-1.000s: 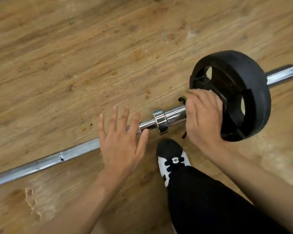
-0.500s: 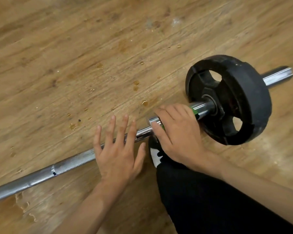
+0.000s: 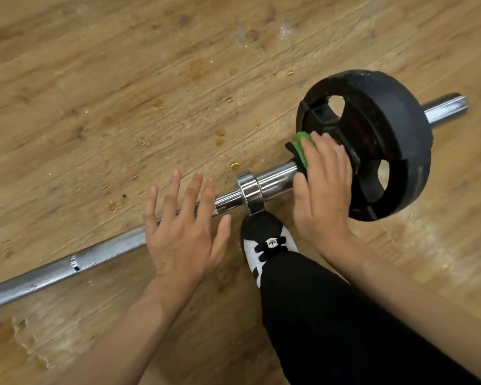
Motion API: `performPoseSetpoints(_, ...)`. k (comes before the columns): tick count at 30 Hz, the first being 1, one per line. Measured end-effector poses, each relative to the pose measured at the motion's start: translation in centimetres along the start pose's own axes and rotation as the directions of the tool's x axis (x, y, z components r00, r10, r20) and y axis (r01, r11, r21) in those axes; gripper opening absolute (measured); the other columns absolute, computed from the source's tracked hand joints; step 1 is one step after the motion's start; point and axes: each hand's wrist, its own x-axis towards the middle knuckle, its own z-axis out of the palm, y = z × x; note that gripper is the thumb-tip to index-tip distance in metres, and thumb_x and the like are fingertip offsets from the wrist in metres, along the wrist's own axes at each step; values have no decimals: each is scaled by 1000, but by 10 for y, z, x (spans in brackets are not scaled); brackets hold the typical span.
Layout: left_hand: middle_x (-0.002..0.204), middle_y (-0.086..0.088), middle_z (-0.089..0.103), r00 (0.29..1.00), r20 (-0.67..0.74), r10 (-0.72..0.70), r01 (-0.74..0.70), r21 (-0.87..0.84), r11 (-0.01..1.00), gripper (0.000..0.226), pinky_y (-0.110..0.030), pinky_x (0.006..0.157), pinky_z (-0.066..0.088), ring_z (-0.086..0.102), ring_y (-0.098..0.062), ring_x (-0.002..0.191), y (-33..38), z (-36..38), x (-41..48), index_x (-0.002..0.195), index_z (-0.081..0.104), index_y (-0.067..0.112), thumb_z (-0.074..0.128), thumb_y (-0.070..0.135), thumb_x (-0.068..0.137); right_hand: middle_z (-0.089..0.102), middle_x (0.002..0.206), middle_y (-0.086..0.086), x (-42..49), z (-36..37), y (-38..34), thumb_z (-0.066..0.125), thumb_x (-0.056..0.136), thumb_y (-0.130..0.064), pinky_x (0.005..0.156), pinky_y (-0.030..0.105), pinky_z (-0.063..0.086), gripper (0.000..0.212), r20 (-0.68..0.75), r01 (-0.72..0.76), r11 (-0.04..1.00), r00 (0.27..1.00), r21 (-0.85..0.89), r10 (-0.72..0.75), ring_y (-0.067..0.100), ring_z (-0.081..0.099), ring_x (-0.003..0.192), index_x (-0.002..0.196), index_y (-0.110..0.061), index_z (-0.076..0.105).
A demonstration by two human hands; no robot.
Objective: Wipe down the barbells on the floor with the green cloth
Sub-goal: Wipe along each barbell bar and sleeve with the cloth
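— What's worn at the lower middle of the frame?
— A black-and-white lace-up sports shoe (image 3: 267,232). It has a black toe, white sides, black laces and dark stripes along one side. There's a small white emblem on the black tongue tab.
— And the leg?
— A plain black trouser leg (image 3: 345,329) fills the lower right. Bare forearms lead to the left grip (image 3: 184,240) and the right grip (image 3: 322,190).
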Motion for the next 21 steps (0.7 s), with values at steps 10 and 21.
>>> performPoseSetpoints(10,138,-10,67,999,-6,-42,42,-30,999,56,-55,125,25,50,-37,143,-19,14,37,138,66,13,35,50,109,34,164,19,26,31,3,20,109,-45,127,53,16,68,-92,50,999,994,-5,-50,33,23,156,156,1,36)
performPoseSetpoints(21,130,-11,70,997,44,-65,68,-56,996,63,-51,120,32,53,-37,140,-45,28,85,136,67,13,43,56,97,26,165,27,61,65,-6,30,106,-40,127,57,14,69,-127,154,986,979,-66,-162,41,20,156,158,5,26)
